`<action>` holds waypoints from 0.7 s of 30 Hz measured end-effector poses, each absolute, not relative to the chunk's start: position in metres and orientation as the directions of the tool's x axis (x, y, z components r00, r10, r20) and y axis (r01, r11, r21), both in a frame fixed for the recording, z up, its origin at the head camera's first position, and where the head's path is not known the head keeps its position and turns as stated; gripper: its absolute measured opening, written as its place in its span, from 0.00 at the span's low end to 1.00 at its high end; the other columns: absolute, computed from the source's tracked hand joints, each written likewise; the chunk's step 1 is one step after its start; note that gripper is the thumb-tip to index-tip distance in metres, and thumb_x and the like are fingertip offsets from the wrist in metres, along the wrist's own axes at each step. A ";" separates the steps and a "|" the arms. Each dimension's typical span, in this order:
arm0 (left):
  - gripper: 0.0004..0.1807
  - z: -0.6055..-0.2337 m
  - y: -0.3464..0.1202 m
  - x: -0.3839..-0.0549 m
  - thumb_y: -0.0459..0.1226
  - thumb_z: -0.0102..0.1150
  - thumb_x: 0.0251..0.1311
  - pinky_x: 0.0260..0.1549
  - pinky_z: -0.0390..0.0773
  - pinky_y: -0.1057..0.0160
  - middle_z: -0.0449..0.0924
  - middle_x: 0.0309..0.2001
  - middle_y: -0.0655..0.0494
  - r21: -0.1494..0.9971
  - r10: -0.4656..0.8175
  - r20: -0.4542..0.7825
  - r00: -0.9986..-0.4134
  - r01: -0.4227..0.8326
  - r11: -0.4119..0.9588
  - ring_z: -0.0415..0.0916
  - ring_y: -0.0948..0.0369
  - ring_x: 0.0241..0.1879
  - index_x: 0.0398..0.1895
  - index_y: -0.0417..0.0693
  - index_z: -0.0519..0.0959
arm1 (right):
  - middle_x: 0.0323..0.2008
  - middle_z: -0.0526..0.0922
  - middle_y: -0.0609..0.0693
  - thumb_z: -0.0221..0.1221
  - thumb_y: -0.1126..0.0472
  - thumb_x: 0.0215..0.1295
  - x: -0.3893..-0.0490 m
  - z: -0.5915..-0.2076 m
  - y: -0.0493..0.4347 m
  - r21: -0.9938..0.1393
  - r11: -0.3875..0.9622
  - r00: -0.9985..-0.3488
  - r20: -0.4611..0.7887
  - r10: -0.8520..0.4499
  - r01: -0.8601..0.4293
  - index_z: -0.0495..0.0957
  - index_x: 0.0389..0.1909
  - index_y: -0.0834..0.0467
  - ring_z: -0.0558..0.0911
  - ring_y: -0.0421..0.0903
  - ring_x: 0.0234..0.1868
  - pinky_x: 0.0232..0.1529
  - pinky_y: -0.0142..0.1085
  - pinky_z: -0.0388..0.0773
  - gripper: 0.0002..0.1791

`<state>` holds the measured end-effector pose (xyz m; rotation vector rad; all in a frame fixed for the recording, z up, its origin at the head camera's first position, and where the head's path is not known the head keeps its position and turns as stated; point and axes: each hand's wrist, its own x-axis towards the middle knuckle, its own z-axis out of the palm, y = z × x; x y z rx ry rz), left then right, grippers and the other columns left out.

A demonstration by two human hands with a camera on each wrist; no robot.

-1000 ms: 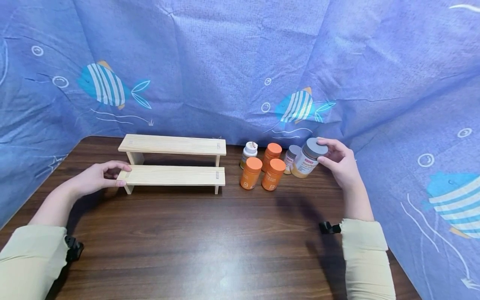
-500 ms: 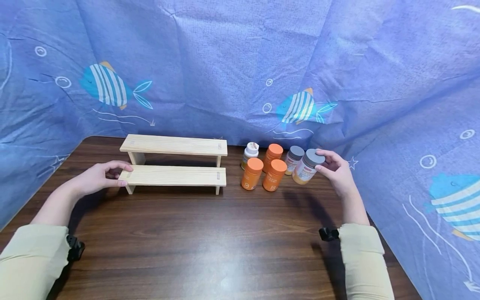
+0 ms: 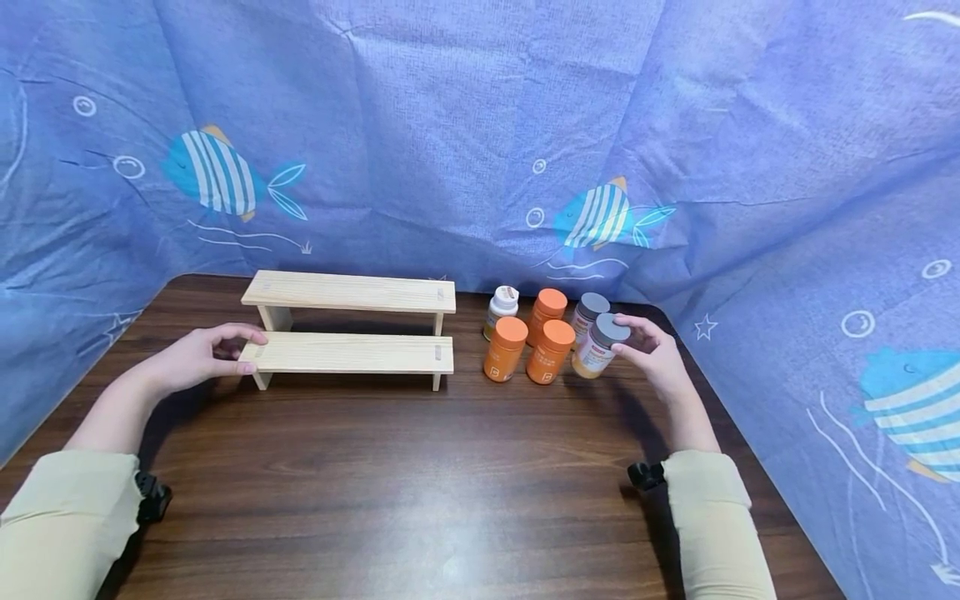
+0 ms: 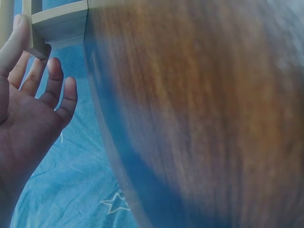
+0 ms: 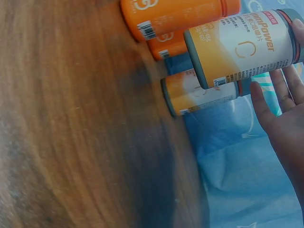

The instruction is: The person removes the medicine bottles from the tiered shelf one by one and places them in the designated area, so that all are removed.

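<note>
My left hand [image 3: 213, 357] pinches the left end of the lower board of a two-step pale wooden shelf [image 3: 352, 352], thumb at the front edge and fingers on top. In the left wrist view, the thumb and fingers are at the board's end [image 4: 35, 40]. My right hand [image 3: 651, 354] grips the grey lid of a supplement bottle [image 3: 595, 358] with a white and yellow label. This bottle stands right of an orange bottle [image 3: 550, 354] and in front of a second grey-lidded bottle [image 3: 587, 313]. The right wrist view shows the held bottle's label [image 5: 247, 45] facing the camera.
Two more orange bottles, one in front [image 3: 504, 352] and one behind [image 3: 546, 313], stand with a white-capped bottle [image 3: 502, 310] between the shelf and the held bottle. A blue fish-print cloth [image 3: 420, 150] hangs behind the dark wooden table [image 3: 405, 483].
My right hand has brought the grey-lidded bottle down and to the left, in front of the other grey-lidded one and beside the orange bottle. My left hand has stayed on the shelf.
</note>
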<state>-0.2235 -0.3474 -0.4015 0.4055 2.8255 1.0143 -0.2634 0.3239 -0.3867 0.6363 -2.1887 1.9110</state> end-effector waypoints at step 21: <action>0.24 -0.402 -0.348 -0.224 0.47 0.65 0.55 0.35 0.69 0.66 0.74 0.50 0.50 0.642 0.286 0.003 -0.958 0.221 0.734 0.68 0.62 0.38 0.54 0.48 0.75 | 0.45 0.78 0.41 0.65 0.67 0.57 -0.268 -0.412 0.323 -0.957 0.208 -0.979 0.190 -0.081 -0.203 0.74 0.57 0.58 0.74 0.37 0.45 0.41 0.28 0.72 0.24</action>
